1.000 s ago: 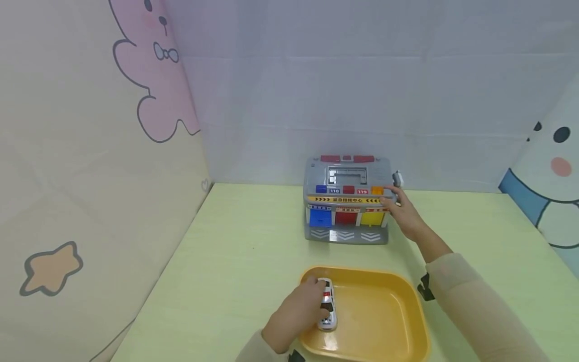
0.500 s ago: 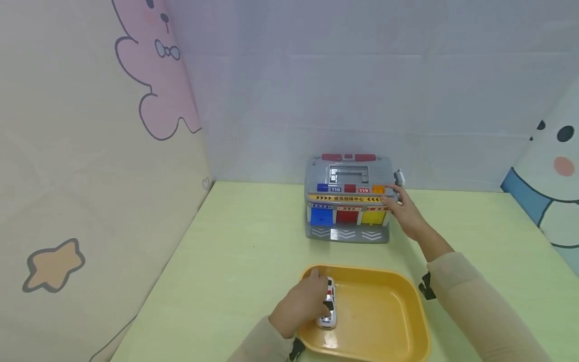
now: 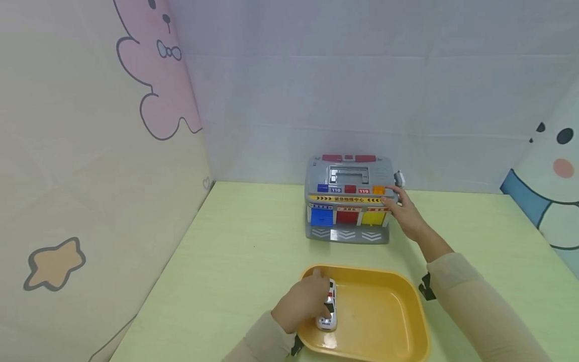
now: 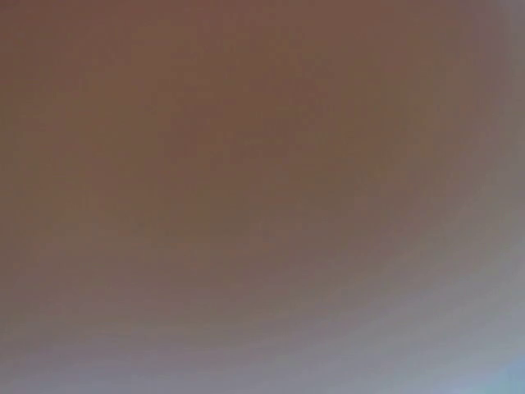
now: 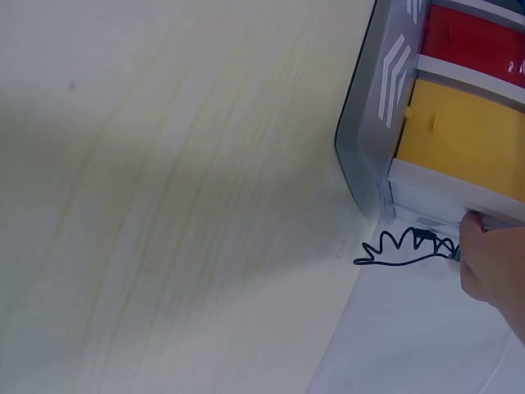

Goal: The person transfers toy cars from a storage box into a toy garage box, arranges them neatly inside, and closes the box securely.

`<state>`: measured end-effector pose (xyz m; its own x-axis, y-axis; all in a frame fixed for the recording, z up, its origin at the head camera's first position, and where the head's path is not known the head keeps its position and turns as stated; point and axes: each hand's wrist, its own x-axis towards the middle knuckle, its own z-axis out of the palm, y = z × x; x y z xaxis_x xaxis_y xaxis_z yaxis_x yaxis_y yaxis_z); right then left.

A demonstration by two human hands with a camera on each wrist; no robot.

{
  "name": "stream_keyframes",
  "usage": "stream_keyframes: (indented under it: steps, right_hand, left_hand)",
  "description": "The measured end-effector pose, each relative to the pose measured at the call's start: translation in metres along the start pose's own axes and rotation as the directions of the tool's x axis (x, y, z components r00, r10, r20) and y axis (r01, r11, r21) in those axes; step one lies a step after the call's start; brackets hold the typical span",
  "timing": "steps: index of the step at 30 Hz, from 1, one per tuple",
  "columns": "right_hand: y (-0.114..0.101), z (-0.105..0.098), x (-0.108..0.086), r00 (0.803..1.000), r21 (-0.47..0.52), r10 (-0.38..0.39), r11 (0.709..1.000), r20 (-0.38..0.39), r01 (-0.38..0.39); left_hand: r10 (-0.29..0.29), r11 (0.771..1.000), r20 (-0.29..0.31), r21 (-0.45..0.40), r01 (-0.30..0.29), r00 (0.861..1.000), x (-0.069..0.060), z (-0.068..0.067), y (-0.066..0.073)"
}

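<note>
In the head view my left hand reaches into the yellow tray and grips a white toy police car by its left side; part of the car lies hidden under the fingers. Further back stands a grey toy garage with blue, red and yellow doors, all down. My right hand holds its right front corner, thumb at the front and a finger on the roof by the orange button. The right wrist view shows the thumb against the garage's side, near the yellow door. Only a brown blur fills the left wrist view.
A coiled black cord hangs beside the garage in the right wrist view. On the garage's right side is a small white-and-grey part. Cloth walls border the light green table at the back and sides.
My left hand has shifted slightly to the right over the toy police car, covering a bit more of it. The right hand keeps its place on the garage.
</note>
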<state>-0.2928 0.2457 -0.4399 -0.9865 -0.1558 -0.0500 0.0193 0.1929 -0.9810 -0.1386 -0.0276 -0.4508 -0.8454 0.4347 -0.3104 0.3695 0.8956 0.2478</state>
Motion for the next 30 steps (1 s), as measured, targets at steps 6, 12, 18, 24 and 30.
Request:
stream_keyframes:
  steps: [6, 12, 18, 24, 30]
  right_hand:
    - [0.0026, 0.0003, 0.001, 1.0, 0.007, -0.009, 1.0, -0.007, 0.01]
    - [0.0044, 0.0, 0.002, 1.0, 0.006, -0.006, 1.0, -0.014, 0.006]
    - [0.0049, -0.0005, 0.0028, 1.0, 0.011, -0.006, 1.0, -0.012, 0.006]
    - [0.0056, 0.0, 0.0035, 1.0, 0.016, -0.013, 1.0, -0.014, 0.013]
    - [0.0057, 0.0002, 0.0037, 1.0, 0.015, -0.012, 1.0, -0.018, 0.012]
  left_hand:
    - [0.01, 1.0, 0.038, -0.012, -0.01, 0.999, 0.0056, 0.0021, -0.0049]
    - [0.011, 0.996, 0.042, -0.085, -0.007, 0.999, 0.0066, 0.0033, -0.0071]
    - [0.026, 0.978, 0.025, -0.209, -0.02, 0.999, 0.0072, 0.0053, -0.007]
    - [0.036, 0.958, 0.038, -0.287, -0.023, 0.999, 0.0075, 0.0054, -0.0091]
    - [0.072, 0.942, 0.053, -0.331, -0.051, 0.996, 0.0052, 0.0013, -0.0099]
